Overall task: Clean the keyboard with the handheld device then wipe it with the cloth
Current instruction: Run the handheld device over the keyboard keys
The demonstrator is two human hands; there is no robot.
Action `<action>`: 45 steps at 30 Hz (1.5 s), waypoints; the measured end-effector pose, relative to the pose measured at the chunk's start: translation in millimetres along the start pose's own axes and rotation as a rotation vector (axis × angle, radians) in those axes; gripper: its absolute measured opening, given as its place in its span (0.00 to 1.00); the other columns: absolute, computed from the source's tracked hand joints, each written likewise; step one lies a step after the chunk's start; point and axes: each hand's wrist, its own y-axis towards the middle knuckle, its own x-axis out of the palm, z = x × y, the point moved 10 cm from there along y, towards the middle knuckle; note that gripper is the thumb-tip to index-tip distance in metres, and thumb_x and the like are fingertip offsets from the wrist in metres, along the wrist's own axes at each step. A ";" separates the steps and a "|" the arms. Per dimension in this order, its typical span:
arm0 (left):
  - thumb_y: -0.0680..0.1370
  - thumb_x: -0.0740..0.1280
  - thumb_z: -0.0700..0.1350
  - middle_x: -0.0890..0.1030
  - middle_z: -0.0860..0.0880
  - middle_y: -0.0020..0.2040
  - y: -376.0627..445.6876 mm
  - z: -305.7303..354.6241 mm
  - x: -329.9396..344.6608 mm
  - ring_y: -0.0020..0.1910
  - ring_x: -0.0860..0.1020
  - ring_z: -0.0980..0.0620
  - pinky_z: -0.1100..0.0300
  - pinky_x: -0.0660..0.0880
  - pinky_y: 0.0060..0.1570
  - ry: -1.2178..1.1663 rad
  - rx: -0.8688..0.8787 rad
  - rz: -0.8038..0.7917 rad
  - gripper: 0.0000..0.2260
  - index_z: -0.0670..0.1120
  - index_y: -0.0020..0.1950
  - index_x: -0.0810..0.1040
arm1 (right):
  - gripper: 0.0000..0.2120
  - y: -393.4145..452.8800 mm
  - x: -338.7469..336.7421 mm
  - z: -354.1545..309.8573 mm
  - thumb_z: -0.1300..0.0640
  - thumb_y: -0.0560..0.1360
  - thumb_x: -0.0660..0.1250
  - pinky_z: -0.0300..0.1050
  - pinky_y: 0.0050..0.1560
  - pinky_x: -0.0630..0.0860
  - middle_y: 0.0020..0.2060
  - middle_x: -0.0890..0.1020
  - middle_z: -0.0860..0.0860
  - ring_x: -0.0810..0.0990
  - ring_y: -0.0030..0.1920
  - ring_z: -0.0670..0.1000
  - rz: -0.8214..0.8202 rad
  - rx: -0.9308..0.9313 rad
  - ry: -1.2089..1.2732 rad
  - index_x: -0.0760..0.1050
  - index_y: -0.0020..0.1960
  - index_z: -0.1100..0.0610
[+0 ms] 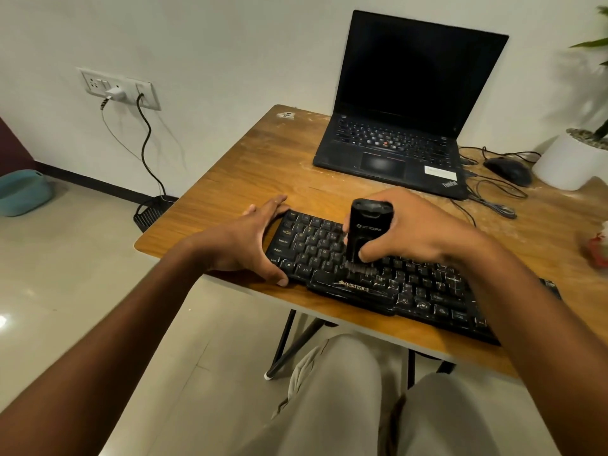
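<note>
At the centre of the frame, a person's right hand [418,228] grips a black handheld device [366,232] upright, fingers [371,251] and thumb curled round its body, its brush tip pressed onto the keys of a black keyboard [388,281]. The keyboard lies slanted along the near edge of a wooden worktop [263,166], running from centre toward the lower right. The left hand [253,238] clasps the keyboard's left end, fingers bent over its far corner and thumb curled against its near edge. Toward the upper right, an open black laptop [404,126] with a dark screen sits on the worktop, and just right of it lie a black mouse [508,171] and loose cables [493,199]. A white plant pot [569,159] stands at the right edge of the frame. In the upper left, a wall socket [120,88] holds a white plug and a black cord that drops toward the floor. A teal basket [23,192] sits on the tiled floor at the left edge. The person's knees in pale trousers [345,406] fill the bottom of the frame. No cloth can be made out with certainty.
</note>
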 end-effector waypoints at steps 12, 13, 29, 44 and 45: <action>0.48 0.86 0.63 0.52 0.48 0.82 2.8 -5.8 1.3 0.81 0.53 0.40 0.39 0.59 0.77 -0.037 -0.001 -0.003 0.70 0.73 0.78 0.40 | 0.16 27.4 35.8 -32.7 0.62 0.64 0.79 0.59 0.46 0.84 0.42 0.86 0.51 0.85 0.43 0.51 0.081 -0.058 0.116 0.81 0.49 0.53; 0.50 0.86 0.62 0.52 0.47 0.82 2.3 -4.1 1.4 0.81 0.51 0.41 0.40 0.57 0.78 -0.030 0.003 -0.005 0.70 0.71 0.78 0.40 | 0.16 22.7 31.2 -27.8 0.61 0.64 0.80 0.58 0.46 0.84 0.43 0.86 0.50 0.85 0.44 0.51 0.058 -0.045 0.058 0.81 0.50 0.52; 0.61 0.86 0.47 0.70 0.58 0.73 -3.3 -6.7 -4.5 0.73 0.69 0.54 0.52 0.68 0.73 -0.073 0.077 -0.136 0.59 0.63 0.81 0.51 | 0.15 31.3 57.1 -77.2 0.64 0.64 0.79 0.48 0.39 0.81 0.39 0.84 0.49 0.82 0.39 0.49 0.142 -0.261 0.222 0.81 0.46 0.50; 0.60 0.86 0.50 0.70 0.58 0.74 1.6 -5.7 -4.1 0.72 0.69 0.55 0.50 0.70 0.73 -0.091 0.108 -0.156 0.59 0.65 0.80 0.51 | 0.14 30.9 52.3 -69.6 0.60 0.64 0.80 0.48 0.40 0.83 0.39 0.84 0.48 0.83 0.40 0.48 0.201 -0.223 0.186 0.81 0.48 0.53; 0.60 0.86 0.49 0.72 0.59 0.72 1.6 -5.3 -3.8 0.71 0.71 0.55 0.50 0.71 0.72 -0.091 0.108 -0.153 0.57 0.65 0.79 0.54 | 0.15 32.8 57.1 -72.4 0.60 0.64 0.80 0.48 0.40 0.82 0.39 0.84 0.47 0.83 0.40 0.47 0.197 -0.242 0.169 0.81 0.47 0.52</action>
